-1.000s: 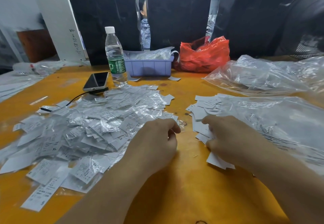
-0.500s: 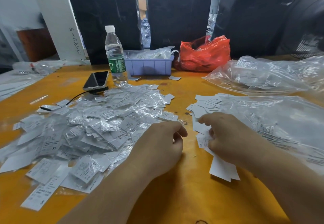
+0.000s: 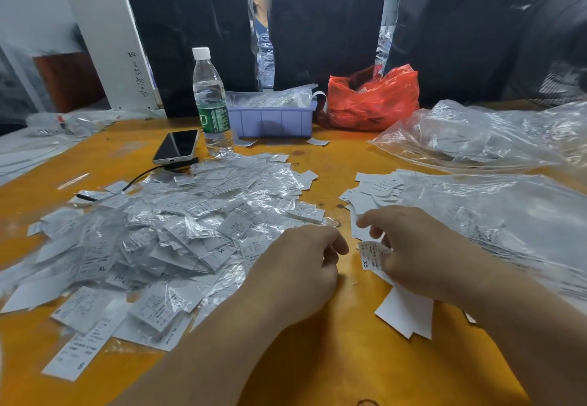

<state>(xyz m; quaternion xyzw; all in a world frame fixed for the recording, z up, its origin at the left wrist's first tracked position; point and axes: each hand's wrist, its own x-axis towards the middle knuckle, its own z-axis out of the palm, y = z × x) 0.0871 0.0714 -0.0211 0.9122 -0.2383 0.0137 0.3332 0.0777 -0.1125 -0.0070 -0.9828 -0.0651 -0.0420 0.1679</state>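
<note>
The XS label (image 3: 373,254) sits just in front of the right hand (image 3: 419,253), above the orange table (image 3: 333,364), between the two hands. It is a small white slip, printed side up, with fine lines of text and a bold "XS" at its near end. It looks thin and slightly curled. The right hand pinches it at its right edge with curled fingers, probably so that the size mark stays readable while it is sorted.

A sheaf of plain white slips (image 3: 405,313) fans out beneath the same hand, apparently gathered there as a matching batch. The left hand (image 3: 301,265) hovers just to the left with its fingers curled under. Its palm is hidden, so I cannot tell whether it pinches anything. It seems poised to take the label.

Left of it spreads a heap of labels in clear sleeves (image 3: 165,230). A loose stack of bare labels (image 3: 376,188) lies beyond the right hand, beside clear plastic bags (image 3: 495,215). Further back stand a water bottle (image 3: 211,103), a phone (image 3: 176,146), a purple bin (image 3: 273,121) and a red bag (image 3: 371,100)
</note>
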